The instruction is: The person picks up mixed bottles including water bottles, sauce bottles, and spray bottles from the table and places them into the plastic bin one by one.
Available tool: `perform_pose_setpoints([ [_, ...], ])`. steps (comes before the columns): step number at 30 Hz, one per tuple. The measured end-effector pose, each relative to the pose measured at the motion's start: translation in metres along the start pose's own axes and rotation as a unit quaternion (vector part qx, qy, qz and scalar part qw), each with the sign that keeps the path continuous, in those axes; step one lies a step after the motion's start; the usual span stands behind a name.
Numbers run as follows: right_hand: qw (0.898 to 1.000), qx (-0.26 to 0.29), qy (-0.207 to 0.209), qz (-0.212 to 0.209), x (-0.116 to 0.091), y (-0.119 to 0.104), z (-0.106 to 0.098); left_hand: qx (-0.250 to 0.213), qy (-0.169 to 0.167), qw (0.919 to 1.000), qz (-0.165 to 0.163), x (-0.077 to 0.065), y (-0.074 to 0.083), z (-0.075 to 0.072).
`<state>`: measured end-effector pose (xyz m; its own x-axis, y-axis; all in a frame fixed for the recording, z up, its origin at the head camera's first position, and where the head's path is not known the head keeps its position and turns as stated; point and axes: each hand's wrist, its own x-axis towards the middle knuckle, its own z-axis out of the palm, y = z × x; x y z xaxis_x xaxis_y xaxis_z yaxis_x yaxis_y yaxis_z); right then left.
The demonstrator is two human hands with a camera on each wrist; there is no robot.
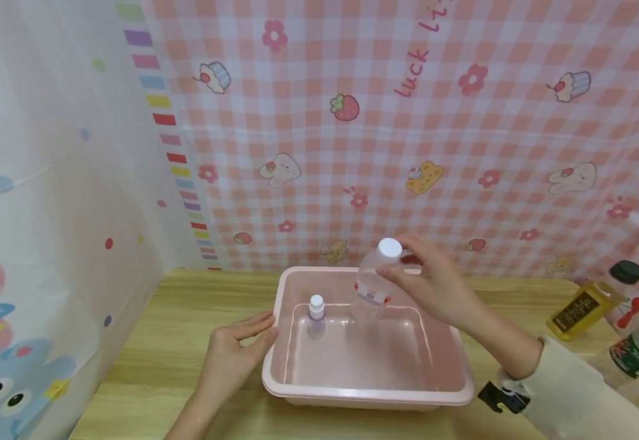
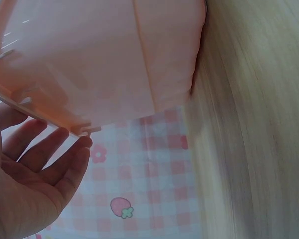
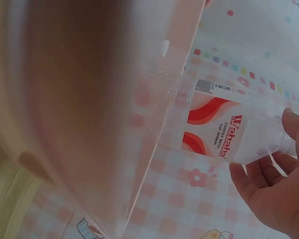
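Note:
My right hand grips a clear plastic water bottle near its neck. The bottle has a white cap and a red-and-white label, and it tilts slightly over the inside of a pink basin. In the right wrist view, the thumb and fingers wrap the neck, and the label of the water bottle faces the camera. My left hand touches the basin's left rim with its fingertips, fingers mostly extended. A small white-capped bottle stands upright inside the basin, toward its left.
On the right of the wooden table are a dark-capped bottle of yellow liquid and a clear bottle with a green label. A pink checked cloth hangs behind the basin, and a white patterned sheet hangs at the left.

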<state>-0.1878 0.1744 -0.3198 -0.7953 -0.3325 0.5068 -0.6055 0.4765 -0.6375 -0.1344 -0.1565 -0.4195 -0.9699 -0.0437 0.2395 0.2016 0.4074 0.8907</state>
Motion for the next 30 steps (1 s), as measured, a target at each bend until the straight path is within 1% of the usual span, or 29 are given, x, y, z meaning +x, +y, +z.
perform_pose_setpoints([
  [3, 1.0, -0.001, -0.021, 0.005, 0.0, 0.002, 0.002, 0.002, 0.0, 1.0, 0.004, 0.0, -0.001, 0.0],
  [8, 0.998, -0.012, -0.058, 0.031, 0.0, 0.004, 0.008, 0.003, 0.001, 1.0, 0.002, 0.001, -0.003, 0.0],
  [12, 0.996, 0.008, -0.08, 0.049, -0.002, 0.007, 0.015, 0.003, 0.001, 1.0, 0.001, 0.002, -0.004, 0.0],
  [15, 0.993, 0.026, -0.093, 0.062, -0.004, 0.011, 0.02, 0.005, 0.0, 1.0, 0.003, 0.002, -0.004, 0.0],
  [21, 0.989, 0.045, -0.118, 0.083, -0.004, 0.017, 0.025, 0.005, -0.003, 1.0, -0.001, 0.001, -0.001, 0.0],
  [30, 0.984, 0.05, -0.143, 0.09, -0.003, 0.022, 0.024, -0.001, 0.002, 0.9999, 0.012, -0.003, 0.001, 0.001],
])
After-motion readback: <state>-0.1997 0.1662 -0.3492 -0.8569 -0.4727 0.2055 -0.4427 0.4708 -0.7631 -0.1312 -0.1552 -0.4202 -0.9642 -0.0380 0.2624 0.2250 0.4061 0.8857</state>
